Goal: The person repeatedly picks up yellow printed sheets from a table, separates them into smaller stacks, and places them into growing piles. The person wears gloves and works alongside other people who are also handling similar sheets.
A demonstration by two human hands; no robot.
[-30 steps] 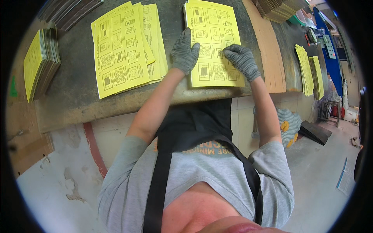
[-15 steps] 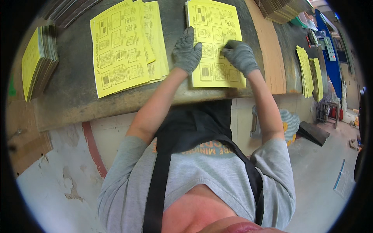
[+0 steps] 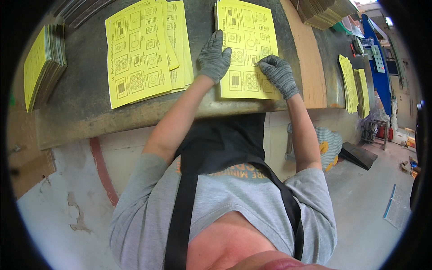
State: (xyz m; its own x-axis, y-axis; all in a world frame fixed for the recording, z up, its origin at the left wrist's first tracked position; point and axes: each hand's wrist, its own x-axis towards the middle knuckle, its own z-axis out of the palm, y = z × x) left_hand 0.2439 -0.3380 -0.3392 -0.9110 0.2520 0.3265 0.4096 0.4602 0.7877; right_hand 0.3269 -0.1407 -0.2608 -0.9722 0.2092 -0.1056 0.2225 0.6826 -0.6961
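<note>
A yellow printed sheet (image 3: 243, 85) with rows of boxed drawings lies in front of me near the table's front edge, with more layers under its left side. My left hand (image 3: 215, 58), in a grey knit glove, rests flat along its left edge with the fingers stretched out. Over the sheet's right half, my gloved right hand (image 3: 280, 75) is closed, its thumb and fingertips pinched together at the printed surface. Whatever those fingertips hold, if anything, is too small to make out. To the left lies a fanned pile of similar yellow sheets (image 3: 139, 49).
A thick stack of yellow-topped cards (image 3: 38, 67) stands at the far left. A brown board strip (image 3: 310, 67) lies right of the sheet, below a stack of brown cards (image 3: 324, 13). Two narrow yellow bundles (image 3: 348, 83) sit farther right on the dark table (image 3: 90, 103).
My right hand has slid slightly toward me over the sheet, its fingers still pinched. My left hand stays along the left edge. The whole view has shifted a little.
</note>
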